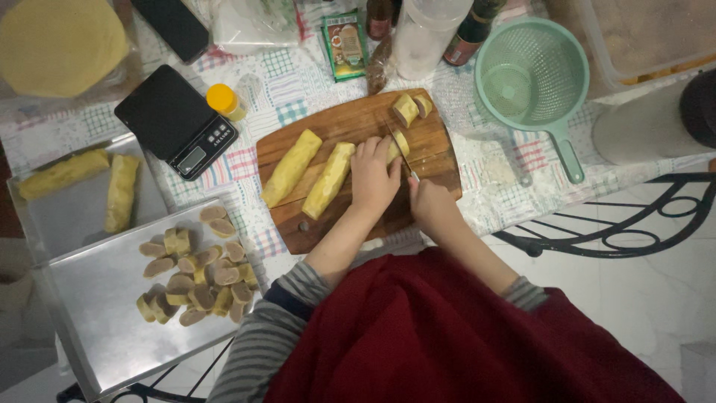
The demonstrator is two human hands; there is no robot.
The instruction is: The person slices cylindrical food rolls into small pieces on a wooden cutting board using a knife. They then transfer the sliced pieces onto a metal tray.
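Starting from the far left of the wooden cutting board (350,127), two whole yellow rolls (119,192) lie on a metal tray, and in front of it a second metal tray (97,328) carries a heap of cut slices (195,276); this tray reaches over the tabletop (507,168) edge, so I judge that a push from the elbow could tip it down. Behind the left corner of the board stands a black kitchen scale (177,121) with a small yellow-capped bottle (224,101) beside it. On the board itself two uncut rolls (328,179) lie side by side. The left hand (374,175) is curled closed over the roll being cut (394,149), holding it down, with the fingertips very near the blade. The right hand (429,203) is closed around the handle of the knife (403,153), whose blade stands in the roll. If the soft roll slips or turns, the blade could reach the left fingers. Two cut pieces (412,108) rest at the far side of the board. To the right of the board lies a green colander (531,75), well apart from the hands.
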